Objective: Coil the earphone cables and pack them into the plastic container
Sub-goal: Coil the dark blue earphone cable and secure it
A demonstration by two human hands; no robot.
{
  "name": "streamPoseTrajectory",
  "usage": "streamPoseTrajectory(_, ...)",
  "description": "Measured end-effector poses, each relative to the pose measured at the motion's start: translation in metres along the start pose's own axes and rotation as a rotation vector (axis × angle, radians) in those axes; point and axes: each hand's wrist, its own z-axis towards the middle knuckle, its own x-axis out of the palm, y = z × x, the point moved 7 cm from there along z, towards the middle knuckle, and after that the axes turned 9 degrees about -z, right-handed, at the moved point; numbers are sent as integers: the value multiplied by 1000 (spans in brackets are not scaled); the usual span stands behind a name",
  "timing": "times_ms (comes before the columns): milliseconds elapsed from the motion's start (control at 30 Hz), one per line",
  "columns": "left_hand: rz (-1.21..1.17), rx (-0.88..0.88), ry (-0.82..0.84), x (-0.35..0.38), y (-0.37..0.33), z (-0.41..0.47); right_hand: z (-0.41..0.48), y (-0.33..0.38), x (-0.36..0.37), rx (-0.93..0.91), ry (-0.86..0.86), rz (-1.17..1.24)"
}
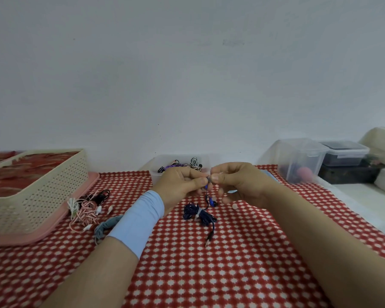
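1. A clear tub (156, 174) sits at the back of the counter (231, 263), partly behind the hands; it holds coiled earphones, one purple (176, 166), one black-and-white (195, 162).
2. To the left, a cream basket (42, 196) rests on a pink tray (60, 221). What is inside the basket is hard to make out.
3. On the right stands a clear bin (302, 161) with blurred dark and pink things inside, and a lidded box (342, 153) beyond it.
4. The left hand (180, 185) and right hand (238, 183) meet above the counter, fingers pinched narrow on one end of a blue earphone (198, 213). Its cable hangs down to a tied bundle lying on the cloth, the plug pointing toward the person.
5. A tangle of pink, white and black cables (87, 207) lies just beside the tray, and a grey-blue cable (105, 225) is partly hidden by the left wristband (138, 221).
6. The part gripped between the fingertips is too small to tell.
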Motion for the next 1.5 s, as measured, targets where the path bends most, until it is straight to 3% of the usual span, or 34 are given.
streamPoseTrajectory(200, -40, -21, -68, -6, 1, -1, 0, 14, -1, -197, -111, -188)
streamPoseTrajectory(400, 10, -34, -95, -9, 2, -1, 1, 20, -2, -257, -176, -326)
streamPoseTrajectory(833, 107, 29, -119, -11, -7, -2, -5, 25, 2, -283, -187, -332)
streamPoseTrajectory(1033, 39, 22, -76, -9, -9, -3, -7, 19, -1, -124, -57, -97)
streamPoseTrajectory(1300, 128, 42, 11, -3, -17, -4, -4, 6, 5, 22, 70, -21)
streamPoseTrajectory(1500, 18, 24, 33, -4, -16, -5, -4, 6, 5, 37, 93, 11)
